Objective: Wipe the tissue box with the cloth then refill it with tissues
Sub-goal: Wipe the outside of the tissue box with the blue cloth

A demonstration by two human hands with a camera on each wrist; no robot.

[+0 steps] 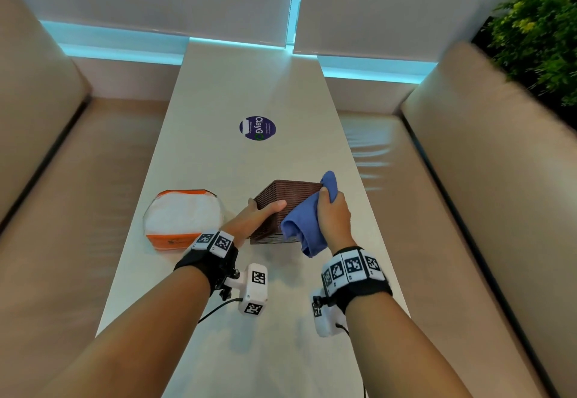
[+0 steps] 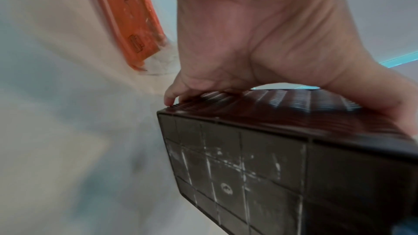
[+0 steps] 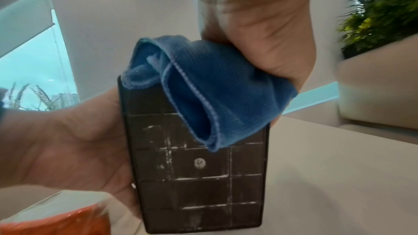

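A dark brown woven tissue box (image 1: pixel 288 198) is held tilted above the table, its scuffed gridded underside (image 3: pixel 199 176) facing me. My left hand (image 1: pixel 260 210) grips its left side, thumb over the top face (image 2: pixel 282 99). My right hand (image 1: pixel 332 210) clutches a bunched blue cloth (image 1: pixel 307 229) against the box's right side; the cloth (image 3: pixel 210 92) drapes over the upper part of the underside. A pack of white tissues (image 1: pixel 184 219) in clear wrap with orange ends lies on the table to the left of the box.
The long pale table (image 1: pixel 237 85) runs away from me between two beige benches (image 1: pixel 468 194). A round purple sticker (image 1: pixel 257 128) is on the table beyond the box. Green plants (image 1: pixel 540 38) stand at the far right.
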